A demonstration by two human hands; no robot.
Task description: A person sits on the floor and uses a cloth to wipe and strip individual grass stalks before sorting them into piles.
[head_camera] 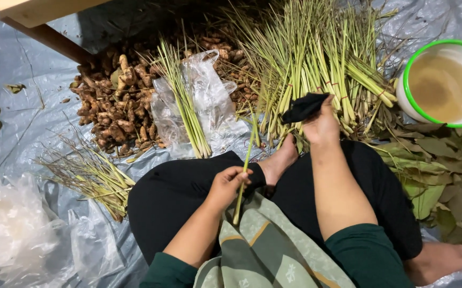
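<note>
Left hand (227, 184) clenched on a single lemongrass stalk (244, 168), long axis near vertical, tip pointing toward the lemongrass pile (316, 64), right hand (321, 125) beside that pile, gripping a black cloth (303, 106).

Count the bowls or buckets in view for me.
1: a white bucket with a green rim, holding cloudy liquid, at the upper right beside the lemongrass pile. Others may lie outside the frame.

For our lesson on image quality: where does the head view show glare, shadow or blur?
Head view: glare on the clear plastic bag and grey sheet; deep shadow over the top of the root pile; the left hand and right hand look sharp.
</note>
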